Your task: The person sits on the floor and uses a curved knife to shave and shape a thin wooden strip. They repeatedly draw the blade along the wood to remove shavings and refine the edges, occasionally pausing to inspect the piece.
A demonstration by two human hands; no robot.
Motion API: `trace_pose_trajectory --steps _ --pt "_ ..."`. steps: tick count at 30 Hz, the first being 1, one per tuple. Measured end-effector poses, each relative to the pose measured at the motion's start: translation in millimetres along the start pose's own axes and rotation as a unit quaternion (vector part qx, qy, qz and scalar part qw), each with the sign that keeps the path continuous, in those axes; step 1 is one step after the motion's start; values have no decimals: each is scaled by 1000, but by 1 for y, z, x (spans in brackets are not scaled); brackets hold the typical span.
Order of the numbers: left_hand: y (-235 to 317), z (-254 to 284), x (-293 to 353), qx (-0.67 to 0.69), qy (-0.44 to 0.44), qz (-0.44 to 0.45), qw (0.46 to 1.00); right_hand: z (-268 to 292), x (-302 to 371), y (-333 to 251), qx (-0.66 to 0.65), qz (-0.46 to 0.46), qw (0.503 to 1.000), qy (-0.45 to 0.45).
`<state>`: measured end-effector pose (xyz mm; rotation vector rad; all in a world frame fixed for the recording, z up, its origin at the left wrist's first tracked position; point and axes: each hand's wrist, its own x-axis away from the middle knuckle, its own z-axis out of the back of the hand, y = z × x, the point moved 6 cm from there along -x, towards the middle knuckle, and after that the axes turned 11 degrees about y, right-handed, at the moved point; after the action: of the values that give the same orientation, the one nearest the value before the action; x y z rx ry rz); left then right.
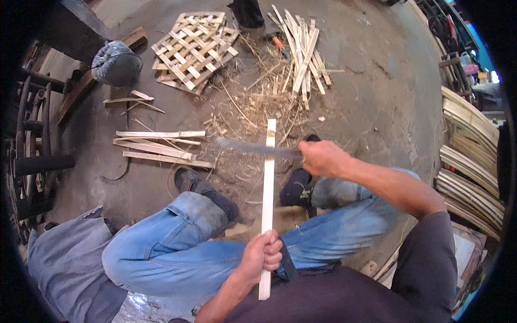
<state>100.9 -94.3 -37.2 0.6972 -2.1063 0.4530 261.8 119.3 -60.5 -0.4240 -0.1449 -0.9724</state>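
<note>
My left hand (262,257) is closed around the lower part of a long pale bamboo strip (267,196), which points away from me between my legs. My right hand (323,158) grips the handle of a long knife (245,147). Its blade, slightly blurred, lies across the strip near the far end and points left; whether it cuts into the strip I cannot tell. A darker band marks the strip just beyond the blade. Below my left fist, the near end of the strip sticks out against my dark shirt.
Loose strips (156,145) lie on the floor left of the blade. Farther off are a woven lattice panel (194,51), a bundle of strips (307,54) and scattered shavings (258,102). Stacked bent slats (468,161) stand at the right, a dark rack (37,134) at the left.
</note>
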Motion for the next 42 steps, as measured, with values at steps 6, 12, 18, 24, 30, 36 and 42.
trace_pose_trajectory --steps 6,12,18,24,30,36,42 --pt "-3 8 -4 30 12 -3 999 -19 45 -78 -5 150 987 -57" --pt "-6 8 23 2 -10 11 1000 2 6 2 84 0 990 -115" --pt "-8 14 5 2 -4 -4 1000 -10 20 -67 1 159 987 -35" --pt "-4 25 9 -30 58 -16 998 -6 45 -82 -53 221 973 43" --pt "4 19 -1 -39 89 -37 995 -24 42 -63 -51 147 987 39" --pt "14 23 5 -65 80 -34 994 -16 38 -74 -62 146 986 48" --pt "17 19 9 -58 80 -41 994 -18 38 -75 -72 153 985 39"
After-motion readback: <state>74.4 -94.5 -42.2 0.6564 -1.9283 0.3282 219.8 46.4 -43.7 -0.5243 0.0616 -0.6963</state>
